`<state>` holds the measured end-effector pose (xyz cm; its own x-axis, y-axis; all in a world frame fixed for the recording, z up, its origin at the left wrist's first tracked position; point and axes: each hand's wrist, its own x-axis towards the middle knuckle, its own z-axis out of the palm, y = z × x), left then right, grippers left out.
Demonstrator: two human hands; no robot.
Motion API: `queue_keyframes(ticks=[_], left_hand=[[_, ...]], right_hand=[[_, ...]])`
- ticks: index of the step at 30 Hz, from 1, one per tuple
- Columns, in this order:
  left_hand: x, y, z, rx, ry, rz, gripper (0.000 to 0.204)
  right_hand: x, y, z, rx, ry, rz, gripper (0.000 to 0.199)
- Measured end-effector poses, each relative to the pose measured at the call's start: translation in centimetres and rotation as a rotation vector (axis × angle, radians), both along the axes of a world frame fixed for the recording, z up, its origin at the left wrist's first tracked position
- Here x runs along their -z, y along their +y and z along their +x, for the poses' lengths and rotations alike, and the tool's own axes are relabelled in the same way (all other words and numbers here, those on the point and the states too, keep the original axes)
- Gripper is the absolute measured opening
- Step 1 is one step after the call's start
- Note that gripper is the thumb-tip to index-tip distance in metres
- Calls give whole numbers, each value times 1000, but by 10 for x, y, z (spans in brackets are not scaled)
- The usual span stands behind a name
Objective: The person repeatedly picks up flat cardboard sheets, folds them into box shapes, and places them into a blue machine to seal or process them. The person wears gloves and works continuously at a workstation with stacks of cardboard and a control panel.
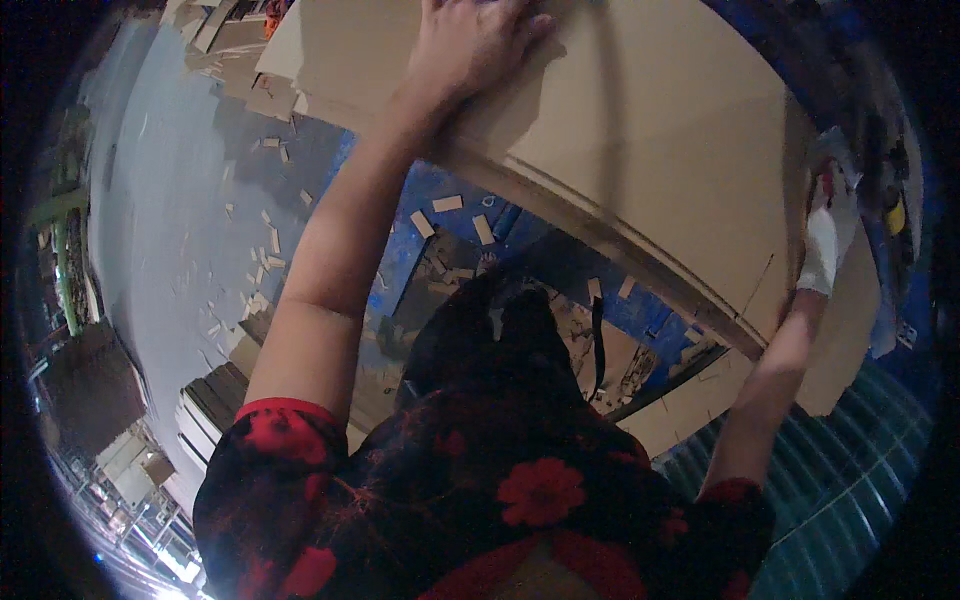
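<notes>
A stack of flat tan cardboard sheets (690, 140) spreads in front of me, its layered near edge running diagonally down to the right. My left hand (475, 42) is bare and lies on the top sheet near the upper edge of the view, fingers stretched out and thumb apart. It holds nothing. My right hand (830, 215), in a white glove with a dark red patch, is at the right side of the stack. Its fingers are dim and blurred, so I cannot make out whether they grip the cardboard's edge.
Small cardboard offcuts (449, 203) lie scattered over the blue surface below the stack and the grey floor (160, 190) at left. More stacked boards (215, 400) stand beside my left elbow. Ribbed greenish translucent sheeting (830, 480) is at lower right.
</notes>
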<state>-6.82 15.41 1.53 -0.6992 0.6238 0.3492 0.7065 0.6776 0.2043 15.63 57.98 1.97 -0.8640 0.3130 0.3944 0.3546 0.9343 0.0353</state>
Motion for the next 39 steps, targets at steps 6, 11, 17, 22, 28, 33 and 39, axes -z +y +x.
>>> queue_keyframes(ticks=[6,11,17,22,28,33,39], left_hand=[[-3,6,-6,-15,15,44,38],[-6,3,-8,-6,52,138,33],[-6,4,-11,84,254,14,25],[-8,6,-10,152,371,-175,26],[-2,6,-14,-20,259,-30,29],[8,1,-29,104,460,-176,30],[11,-2,-23,-78,449,-192,36]], right_hand=[[9,19,-6,-24,44,60,34],[18,32,-19,-61,102,63,35],[14,29,-20,-29,46,51,42],[16,28,-21,-3,32,61,44],[2,6,-18,50,-9,-66,45],[-10,-9,-12,110,-128,-84,42],[4,2,-17,60,-15,218,40]])
